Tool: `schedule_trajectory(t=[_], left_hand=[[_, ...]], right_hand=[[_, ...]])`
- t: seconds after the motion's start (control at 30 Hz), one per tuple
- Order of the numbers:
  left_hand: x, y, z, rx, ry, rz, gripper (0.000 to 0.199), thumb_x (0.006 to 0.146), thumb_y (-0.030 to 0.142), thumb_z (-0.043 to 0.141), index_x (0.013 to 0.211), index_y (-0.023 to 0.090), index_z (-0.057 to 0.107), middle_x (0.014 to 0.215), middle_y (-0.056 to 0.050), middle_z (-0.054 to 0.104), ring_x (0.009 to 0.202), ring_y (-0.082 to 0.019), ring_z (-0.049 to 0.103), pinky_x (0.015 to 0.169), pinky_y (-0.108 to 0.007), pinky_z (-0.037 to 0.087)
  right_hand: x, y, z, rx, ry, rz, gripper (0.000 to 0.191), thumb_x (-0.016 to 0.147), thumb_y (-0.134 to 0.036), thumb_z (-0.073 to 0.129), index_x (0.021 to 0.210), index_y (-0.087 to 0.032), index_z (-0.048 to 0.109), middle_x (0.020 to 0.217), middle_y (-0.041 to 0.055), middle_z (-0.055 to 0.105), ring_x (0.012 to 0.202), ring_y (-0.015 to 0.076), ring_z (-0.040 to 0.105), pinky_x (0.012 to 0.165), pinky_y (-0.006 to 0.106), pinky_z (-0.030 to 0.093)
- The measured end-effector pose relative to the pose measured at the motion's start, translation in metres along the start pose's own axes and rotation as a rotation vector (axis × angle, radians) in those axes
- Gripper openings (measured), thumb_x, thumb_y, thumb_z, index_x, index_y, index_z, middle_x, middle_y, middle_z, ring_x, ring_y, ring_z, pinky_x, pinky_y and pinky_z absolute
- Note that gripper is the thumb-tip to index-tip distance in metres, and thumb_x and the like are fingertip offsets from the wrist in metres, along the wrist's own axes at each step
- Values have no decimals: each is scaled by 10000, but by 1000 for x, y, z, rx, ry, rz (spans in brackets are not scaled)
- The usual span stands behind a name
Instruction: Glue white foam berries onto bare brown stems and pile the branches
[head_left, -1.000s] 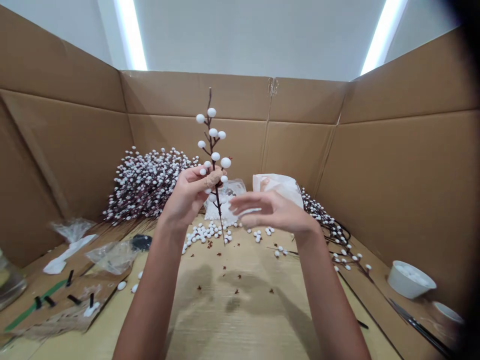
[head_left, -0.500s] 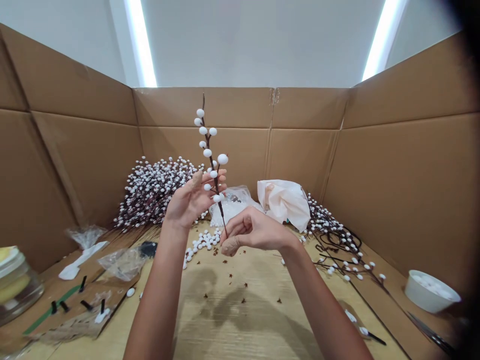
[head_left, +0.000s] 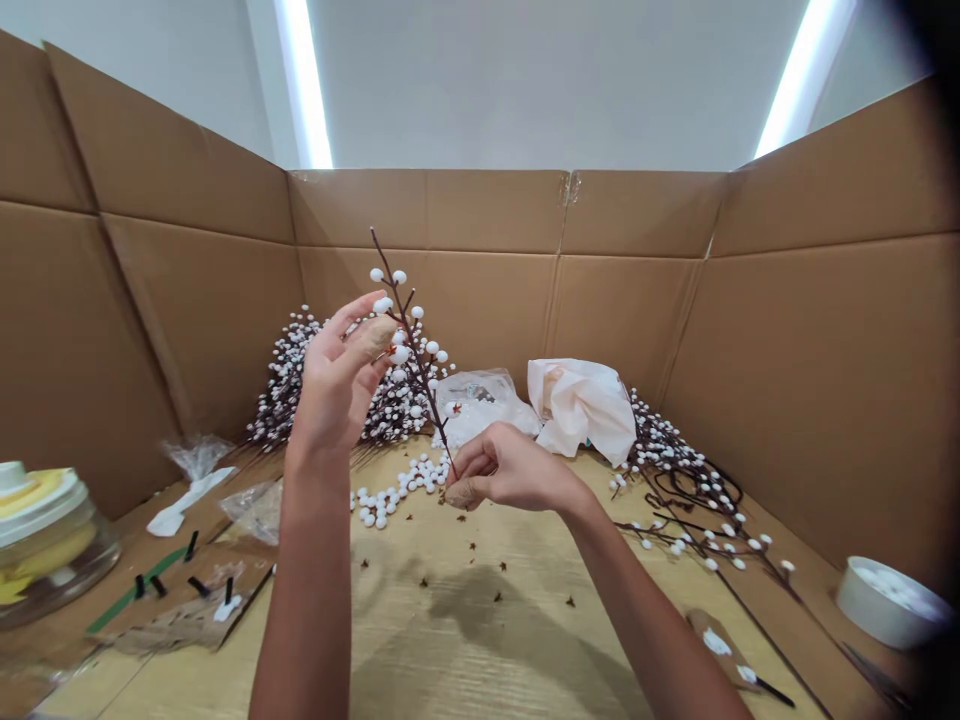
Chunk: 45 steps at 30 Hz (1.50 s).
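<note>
A dark brown twig point(head_left: 424, 378) with white berries stands tilted in front of me, its top leaning left. My right hand point(head_left: 506, 467) pinches the thin lower end of its stem. Beside the upper part, my left hand point(head_left: 346, 372) has its thumb and fingers around a white berry point(head_left: 398, 354) near a small reddish star-shaped piece. Loose white berries point(head_left: 381, 503) lie on the table behind my hands. Several small brown star-shaped pieces point(head_left: 498, 596) are scattered on the table below them.
Cardboard walls point(head_left: 487, 300) enclose the table. Berry branches point(head_left: 289, 385) are heaped back left, more point(head_left: 675, 460) at right. Plastic bags point(head_left: 487, 400) and white wrapping point(head_left: 581, 405) lie at the back. A jar point(head_left: 56, 550) stands left, a white bowl point(head_left: 885, 610) right.
The twig has turned and tilts further left, with its top lower. My left hand has moved left and up, and its fingers have closed in on a berry. My right hand still pinches the stem.
</note>
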<state>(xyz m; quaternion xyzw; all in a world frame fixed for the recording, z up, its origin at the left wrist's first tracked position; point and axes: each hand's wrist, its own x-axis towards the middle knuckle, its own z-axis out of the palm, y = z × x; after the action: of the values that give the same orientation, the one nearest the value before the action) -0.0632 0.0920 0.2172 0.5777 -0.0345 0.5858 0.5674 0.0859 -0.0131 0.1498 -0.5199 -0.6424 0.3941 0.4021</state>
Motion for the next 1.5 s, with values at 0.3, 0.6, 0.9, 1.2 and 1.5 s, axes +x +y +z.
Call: schedule_trajectory(t=[0.3,0.6,0.9,1.2,1.5], left_hand=[[4,-1,4,37,146,-26,93,592,176,770,668,165,717,663,-7,641,562,-59,553,452,-139,410],[-1,0,2,106,75,22,37,681,206,735,682,170,727,683,-11,671,579,-67,568,491,-168,428],[-8,7,4,137,93,74,46,702,221,744,701,190,711,741,-13,675,814,-155,640,605,-219,482],[-13,12,5,225,-8,10,50,705,172,723,662,159,699,698,4,643,864,-184,654,626,-219,501],[-15,11,7,187,-68,-43,54,683,121,735,656,155,702,706,13,668,771,-147,663,683,-234,532]], right_hand=[[3,5,6,-131,13,8,108,657,-194,668,729,-114,683,614,36,638,551,104,574,560,243,495],[4,9,9,-186,-4,-45,80,698,-190,640,726,-127,681,618,18,631,545,85,538,536,215,448],[16,11,-6,23,-260,-60,312,696,-297,726,963,-152,657,917,67,689,827,142,641,753,275,521],[104,104,54,-263,-19,0,140,762,-223,635,859,-123,645,691,6,621,620,94,564,607,216,448],[120,127,90,-359,113,-38,146,646,-52,616,760,-140,592,674,2,555,682,129,490,652,239,374]])
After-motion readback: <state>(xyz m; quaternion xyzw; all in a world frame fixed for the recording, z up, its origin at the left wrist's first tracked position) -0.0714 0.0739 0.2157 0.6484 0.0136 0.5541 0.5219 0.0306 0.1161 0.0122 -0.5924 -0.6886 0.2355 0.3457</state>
